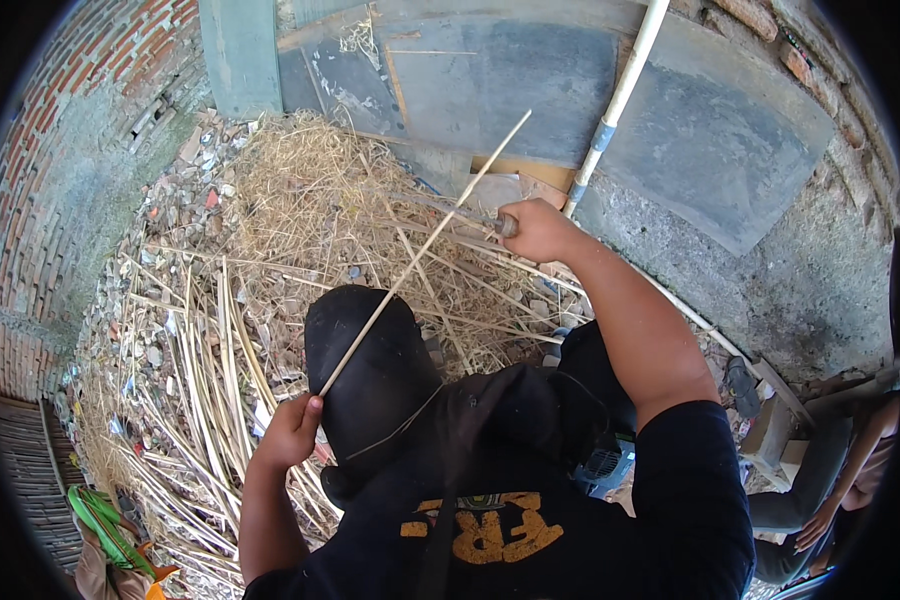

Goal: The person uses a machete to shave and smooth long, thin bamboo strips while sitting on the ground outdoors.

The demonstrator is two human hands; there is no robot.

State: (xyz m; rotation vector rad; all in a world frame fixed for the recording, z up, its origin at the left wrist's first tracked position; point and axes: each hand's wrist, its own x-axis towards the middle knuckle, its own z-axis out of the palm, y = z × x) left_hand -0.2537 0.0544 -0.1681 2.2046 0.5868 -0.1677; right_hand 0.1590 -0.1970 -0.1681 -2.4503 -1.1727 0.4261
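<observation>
**Thin cane strip held taut over a littered yard corner**

Brick walls and grey slabs [710, 130] are seen closing off a rubble-strewn corner, where a heap of dry straw [310, 190] and many pale split cane strips [205, 390] are scattered on the ground. A white pole [615, 105] is leaned against the slabs, just beyond the straw heap.

A long thin cane stick [420, 255] is held between both hands above a black rounded knee covering [370, 370]. Its lower end is pinched in the left hand [292, 432], whose fingers are curled tight around it, just beside the knee covering on the left. From there the stick is run diagonally up and to the right, its free tip pointing toward the slabs, well past the knee covering. Its long axis is thus laid from lower left to upper right.

The right hand [538, 230] is closed in a fist around the handle of a blade tool [470, 213], far beyond the knee covering and over the straw heap; the blade is laid across the stick near its upper part, though whether the two touch cannot be told.

At the right edge, well apart from the knee covering, another person's arm [850, 480] is partly visible
</observation>
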